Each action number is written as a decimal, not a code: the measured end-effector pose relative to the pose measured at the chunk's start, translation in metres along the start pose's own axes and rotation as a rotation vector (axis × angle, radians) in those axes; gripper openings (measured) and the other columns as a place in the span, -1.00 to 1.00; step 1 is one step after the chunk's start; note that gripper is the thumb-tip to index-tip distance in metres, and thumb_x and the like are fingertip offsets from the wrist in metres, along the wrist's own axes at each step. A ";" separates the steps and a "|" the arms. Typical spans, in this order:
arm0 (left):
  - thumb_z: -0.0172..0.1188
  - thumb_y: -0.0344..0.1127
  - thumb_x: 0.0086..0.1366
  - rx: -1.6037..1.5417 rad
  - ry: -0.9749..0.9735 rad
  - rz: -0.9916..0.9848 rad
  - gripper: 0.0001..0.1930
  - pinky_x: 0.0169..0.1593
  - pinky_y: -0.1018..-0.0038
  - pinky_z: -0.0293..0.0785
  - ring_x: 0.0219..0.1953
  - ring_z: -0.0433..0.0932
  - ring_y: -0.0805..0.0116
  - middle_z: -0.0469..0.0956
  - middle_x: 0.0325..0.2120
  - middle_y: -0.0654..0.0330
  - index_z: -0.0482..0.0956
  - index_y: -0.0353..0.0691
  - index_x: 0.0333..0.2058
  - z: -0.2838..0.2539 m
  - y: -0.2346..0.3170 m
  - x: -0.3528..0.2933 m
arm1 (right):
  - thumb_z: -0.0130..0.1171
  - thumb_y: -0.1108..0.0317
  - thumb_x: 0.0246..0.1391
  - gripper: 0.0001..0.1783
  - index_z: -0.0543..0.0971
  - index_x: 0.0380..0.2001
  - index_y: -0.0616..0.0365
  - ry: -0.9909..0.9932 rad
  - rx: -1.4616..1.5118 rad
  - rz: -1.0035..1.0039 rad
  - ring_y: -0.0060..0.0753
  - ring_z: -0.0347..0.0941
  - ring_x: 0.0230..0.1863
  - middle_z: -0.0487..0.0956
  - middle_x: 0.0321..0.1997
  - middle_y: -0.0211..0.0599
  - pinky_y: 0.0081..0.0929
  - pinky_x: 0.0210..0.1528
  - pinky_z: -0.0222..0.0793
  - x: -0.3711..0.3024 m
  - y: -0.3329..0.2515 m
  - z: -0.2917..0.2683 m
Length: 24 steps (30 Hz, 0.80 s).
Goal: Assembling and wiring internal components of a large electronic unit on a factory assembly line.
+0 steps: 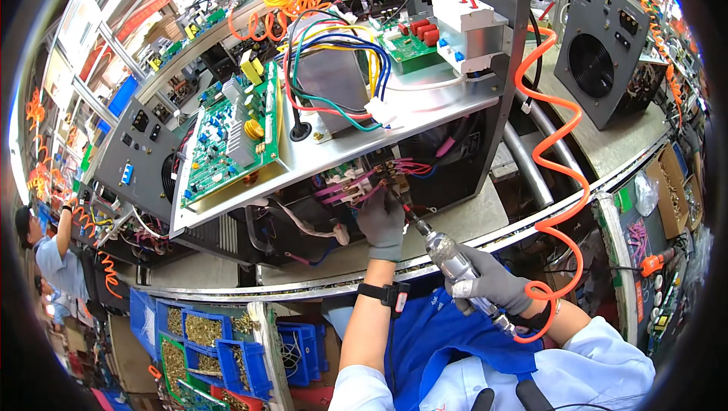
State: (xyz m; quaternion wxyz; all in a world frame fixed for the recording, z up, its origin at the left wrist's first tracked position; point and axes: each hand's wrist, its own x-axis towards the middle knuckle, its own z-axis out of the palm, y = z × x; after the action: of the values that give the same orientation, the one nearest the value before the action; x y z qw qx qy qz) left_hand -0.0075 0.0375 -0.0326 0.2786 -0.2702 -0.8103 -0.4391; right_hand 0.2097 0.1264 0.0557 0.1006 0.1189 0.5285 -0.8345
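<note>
My right hand (pixel 493 280), in a grey glove, is wrapped round a silver air screwdriver (pixel 449 258). Its long bit points up and left into the open side of a grey-black metal machine (pixel 455 161). Beside the bit, my gloved left hand (pixel 381 223) reaches in among pink wires (pixel 409 167) and terminals. Its fingers are bent together at the wiring, and what they pinch is too small to make out. Above both hands, a metal shelf of the machine carries a green circuit board (pixel 235 134) and a loose bundle of coloured wires (pixel 334 43).
An orange coiled air hose (pixel 565 176) hangs at the right, joined to the screwdriver. Blue bins (pixel 243 369) with brass-coloured small parts stand at lower left. Another grey machine (pixel 599 54) with a fan stands at far right. A person (pixel 57 248) works at far left.
</note>
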 end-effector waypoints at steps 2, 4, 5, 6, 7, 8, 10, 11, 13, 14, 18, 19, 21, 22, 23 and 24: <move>0.14 -0.40 0.04 0.019 0.043 0.021 -0.90 -0.44 0.21 0.47 -0.49 0.55 -0.01 0.55 -0.55 0.00 0.57 -0.19 -0.42 0.000 0.003 0.001 | 0.32 0.35 -0.12 -0.45 0.31 -0.07 0.22 0.024 -0.016 0.014 -0.46 0.46 -0.56 0.45 -0.42 -0.26 -0.50 -0.58 0.42 0.000 -0.002 0.004; 0.14 -0.40 0.03 0.015 0.052 0.029 -0.91 -0.45 0.20 0.46 -0.50 0.54 -0.02 0.53 -0.57 0.01 0.56 -0.19 -0.43 0.001 0.001 0.001 | 0.31 0.34 -0.12 -0.46 0.31 -0.07 0.22 0.018 0.002 0.010 -0.47 0.46 -0.57 0.45 -0.42 -0.26 -0.50 -0.58 0.42 0.001 0.000 0.004; 0.14 -0.41 0.03 0.014 0.065 0.036 -0.93 -0.47 0.20 0.45 -0.52 0.53 -0.02 0.52 -0.58 0.01 0.55 -0.18 -0.45 0.001 0.001 0.002 | 0.29 0.33 -0.12 -0.46 0.31 -0.07 0.21 0.009 0.017 0.007 -0.47 0.45 -0.57 0.44 -0.42 -0.26 -0.50 -0.59 0.42 0.001 0.002 0.004; 0.14 -0.41 0.03 0.014 0.062 0.037 -0.93 -0.47 0.20 0.45 -0.52 0.53 -0.02 0.52 -0.58 0.01 0.55 -0.18 -0.45 0.000 0.002 0.002 | 0.29 0.33 -0.12 -0.46 0.31 -0.07 0.21 0.009 0.020 0.007 -0.47 0.45 -0.57 0.44 -0.42 -0.26 -0.50 -0.59 0.42 0.001 0.003 0.004; 0.14 -0.42 0.02 0.020 0.066 0.042 -0.92 -0.47 0.20 0.44 -0.52 0.53 -0.04 0.52 -0.58 0.01 0.55 -0.18 -0.44 -0.001 0.003 0.003 | 0.28 0.25 -0.15 -0.40 0.31 -0.04 0.22 -0.023 0.164 0.014 -0.46 0.45 -0.59 0.45 -0.43 -0.25 -0.51 -0.60 0.42 0.001 0.005 0.003; 0.15 -0.43 0.01 0.025 0.073 0.046 -0.90 -0.48 0.21 0.44 -0.52 0.52 -0.05 0.52 -0.57 0.01 0.55 -0.18 -0.43 0.000 0.005 0.004 | 0.27 0.18 -0.19 -0.34 0.30 -0.02 0.23 -0.056 0.305 0.020 -0.44 0.44 -0.60 0.45 -0.43 -0.24 -0.52 -0.60 0.42 0.001 0.005 0.003; 0.15 -0.42 0.04 0.011 0.066 0.041 -0.93 -0.48 0.24 0.44 -0.54 0.53 0.01 0.52 -0.59 0.03 0.54 -0.20 -0.44 0.001 0.003 0.004 | 0.25 0.16 -0.19 -0.35 0.30 -0.03 0.24 -0.046 0.351 0.014 -0.44 0.43 -0.62 0.45 -0.43 -0.24 -0.52 -0.61 0.41 -0.002 0.003 0.012; 0.15 -0.41 0.06 -0.001 0.056 0.036 -0.95 -0.47 0.26 0.44 -0.56 0.54 0.07 0.52 -0.60 0.05 0.52 -0.22 -0.45 0.002 0.000 0.003 | 0.23 0.14 -0.18 -0.35 0.30 -0.04 0.25 -0.037 0.400 0.010 -0.45 0.42 -0.63 0.45 -0.43 -0.24 -0.52 -0.62 0.40 -0.002 0.003 0.019; 0.15 -0.40 0.13 -0.270 0.042 -0.181 -0.94 -0.49 0.30 0.43 -0.57 0.54 0.17 0.51 -0.62 0.11 0.52 -0.25 -0.45 0.004 -0.003 -0.005 | 0.23 0.16 -0.19 -0.36 0.29 -0.05 0.26 0.006 0.333 0.033 -0.43 0.43 -0.64 0.45 -0.43 -0.24 -0.52 -0.64 0.40 0.001 0.004 0.028; 0.14 -0.39 0.19 -0.540 0.022 -0.399 -0.90 -0.51 0.34 0.42 -0.58 0.54 0.27 0.50 -0.64 0.16 0.51 -0.27 -0.46 0.006 -0.005 -0.007 | 0.23 0.17 -0.18 -0.36 0.29 -0.04 0.25 0.018 0.299 0.020 -0.42 0.44 -0.63 0.45 -0.42 -0.24 -0.51 -0.65 0.40 0.004 0.006 0.031; 0.11 -0.36 0.29 -1.118 0.099 -0.819 -0.84 -0.55 0.47 0.36 -0.58 0.49 0.47 0.48 -0.63 0.25 0.52 -0.31 -0.44 -0.027 0.052 0.014 | 0.23 0.17 -0.16 -0.36 0.27 -0.03 0.24 0.036 0.280 -0.007 -0.40 0.45 -0.62 0.46 -0.42 -0.22 -0.50 -0.65 0.42 0.002 0.008 0.027; 0.12 -0.36 0.30 -1.260 0.097 -0.912 -0.85 -0.54 0.53 0.35 -0.58 0.47 0.50 0.49 -0.61 0.26 0.53 -0.32 -0.41 -0.028 0.043 0.014 | 0.23 0.17 -0.15 -0.37 0.28 -0.03 0.24 0.050 0.282 -0.011 -0.40 0.45 -0.63 0.46 -0.41 -0.22 -0.49 -0.65 0.42 0.001 0.007 0.027; 0.12 -0.37 0.30 -1.402 0.114 -0.997 -0.86 -0.54 0.59 0.33 -0.58 0.45 0.52 0.50 -0.59 0.27 0.54 -0.33 -0.38 -0.032 0.036 0.015 | 0.22 0.16 -0.14 -0.37 0.28 -0.03 0.25 0.037 0.266 -0.011 -0.41 0.45 -0.62 0.46 -0.41 -0.22 -0.49 -0.64 0.42 0.001 0.005 0.030; 0.15 -0.35 0.29 -1.444 0.152 -0.990 -0.86 -0.56 0.62 0.32 -0.60 0.42 0.55 0.50 -0.58 0.28 0.54 -0.31 -0.38 -0.033 0.036 0.014 | 0.21 0.14 -0.14 -0.36 0.28 -0.03 0.25 0.030 0.271 -0.006 -0.42 0.44 -0.62 0.46 -0.41 -0.22 -0.50 -0.63 0.41 0.000 0.005 0.031; 0.18 -0.34 0.28 -1.490 0.180 -0.987 -0.86 -0.58 0.64 0.31 -0.61 0.39 0.58 0.50 -0.57 0.29 0.54 -0.30 -0.38 -0.030 0.037 0.014 | 0.21 0.12 -0.13 -0.36 0.28 -0.02 0.26 0.033 0.279 -0.003 -0.42 0.44 -0.62 0.46 -0.40 -0.22 -0.50 -0.63 0.41 0.000 0.005 0.030; 0.18 -0.34 0.28 -1.491 0.180 -0.987 -0.86 -0.58 0.64 0.31 -0.61 0.39 0.58 0.50 -0.57 0.29 0.54 -0.30 -0.38 -0.028 0.040 0.013 | 0.20 0.10 -0.13 -0.34 0.27 -0.02 0.26 0.028 0.258 -0.003 -0.43 0.43 -0.61 0.46 -0.40 -0.22 -0.51 -0.62 0.41 -0.001 0.004 0.028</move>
State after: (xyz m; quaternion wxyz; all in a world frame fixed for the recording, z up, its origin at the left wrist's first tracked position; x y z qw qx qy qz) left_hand 0.0164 0.0351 0.0117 -0.1274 0.0335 -0.3137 -0.9403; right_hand 0.2087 0.0991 0.0644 0.0756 0.1418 0.4183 -0.8940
